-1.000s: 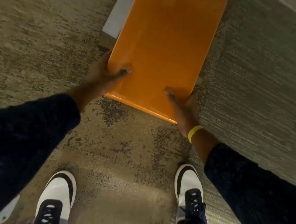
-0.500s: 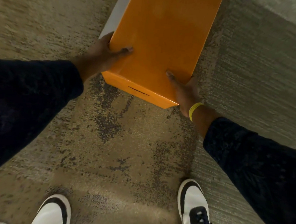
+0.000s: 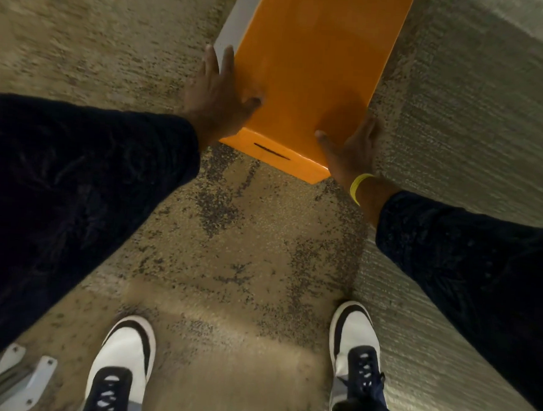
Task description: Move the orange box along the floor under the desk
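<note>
The orange box [image 3: 313, 65] lies on the carpet at the top middle, its near end face showing a dark slot. My left hand [image 3: 219, 97] is pressed flat on the box's left side, fingers stretched forward, thumb on the lid. My right hand [image 3: 351, 150] clasps the near right corner, thumb on top; a yellow band circles that wrist. Both dark sleeves reach in from the sides. The box's far end runs out of the frame.
A white panel [image 3: 240, 16] runs along the box's left side. My two white-and-black shoes [image 3: 123, 364] stand on the mottled carpet below. A metal bracket or frame base [image 3: 15, 377] sits at the bottom left. Grey carpet lies to the right.
The box has slid forward, away from my feet, and its slotted end face has come into view. My left hand's fingers have stretched out along the side. The view has shifted back.
</note>
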